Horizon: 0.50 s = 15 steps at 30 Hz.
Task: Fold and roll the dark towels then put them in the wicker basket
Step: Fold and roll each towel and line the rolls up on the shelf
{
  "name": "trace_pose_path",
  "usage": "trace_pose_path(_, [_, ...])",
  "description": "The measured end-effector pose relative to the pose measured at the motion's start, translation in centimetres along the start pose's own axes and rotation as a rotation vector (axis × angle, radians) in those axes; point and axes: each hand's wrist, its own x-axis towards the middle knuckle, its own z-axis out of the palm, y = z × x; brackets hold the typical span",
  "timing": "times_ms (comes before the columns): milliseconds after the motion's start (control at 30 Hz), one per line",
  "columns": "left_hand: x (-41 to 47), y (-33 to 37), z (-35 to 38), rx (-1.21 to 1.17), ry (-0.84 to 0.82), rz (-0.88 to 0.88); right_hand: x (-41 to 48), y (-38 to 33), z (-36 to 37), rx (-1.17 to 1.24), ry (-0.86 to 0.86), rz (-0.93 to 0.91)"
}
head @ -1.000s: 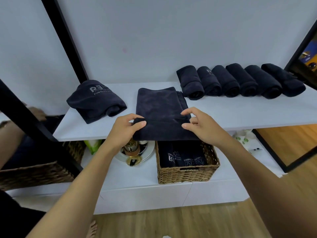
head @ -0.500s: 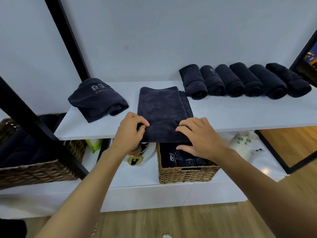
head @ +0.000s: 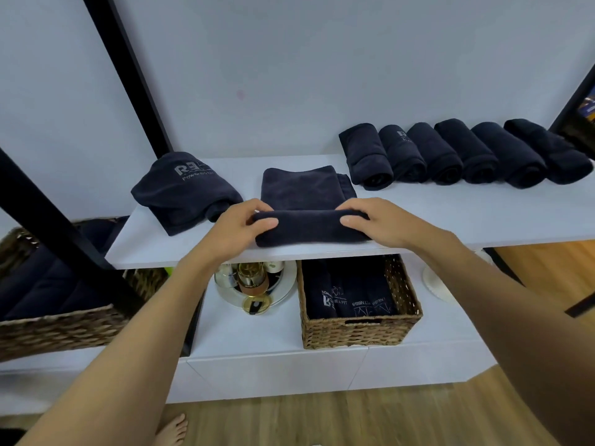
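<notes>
A folded dark towel point(head: 302, 191) lies on the white shelf point(head: 450, 220), its near end turned over into a thick roll point(head: 309, 228). My left hand point(head: 240, 228) grips the roll's left end and my right hand point(head: 383, 225) grips its right end, fingers curled over the top. Several rolled dark towels point(head: 457, 154) lie in a row at the back right of the shelf. A loosely folded towel with a printed logo point(head: 183, 188) sits on the left. Below the shelf stands a wicker basket point(head: 357, 333) holding several dark towels.
A second, larger wicker basket point(head: 58, 326) with dark towels stands at the lower left behind a black diagonal frame bar point(head: 64, 233). A round metallic tray with bottles point(head: 254, 281) sits beside the small basket. Wooden floor lies below.
The towel's near edge, which hung over the shelf front, has been rolled away from me into a thick roll. Both hands have moved up onto the shelf with it.
</notes>
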Motion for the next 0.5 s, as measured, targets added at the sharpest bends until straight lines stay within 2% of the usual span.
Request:
trace_pose_path(67, [0.9, -0.3, 0.2, -0.109, 0.017, -0.097, 1.0, 0.4, 0.1, 0.106, 0.015, 0.072])
trace_pose_path(133, [1.8, -0.4, 0.5, -0.123, 0.046, -0.154, 2.0, 0.8, 0.4, 0.089, 0.061, 0.080])
trace_pose_path(200, [2.8, -0.4, 0.6, -0.063, 0.074, -0.195, 2.8, 1.3, 0.8, -0.084, 0.197, -0.006])
trace_pose_path(267, [3.3, -0.3, 0.7, 0.036, 0.115, -0.213, 3.2, 1.7, 1.4, -0.354, 0.376, -0.186])
trace_pose_path(333, [3.2, -0.2, 1.1, 0.215, 0.214, -0.132, 2.7, 2.2, 2.0, -0.485, 0.398, -0.342])
trace_pose_path(400, [2.5, -0.7, 1.5, 0.374, 0.311, 0.086, 2.1, 2.8, 2.5, -0.488, 0.290, -0.330])
trace_pose_path(433, [2.0, -1.2, 1.7, 0.410, 0.304, 0.188, 1.9, 3.1, 2.7, -0.502, 0.243, -0.297])
trace_pose_path(500, [1.0, -2.3, 1.9, 0.506, 0.204, 0.265, 2.1, 3.3, 2.7, -0.542, 0.216, -0.258])
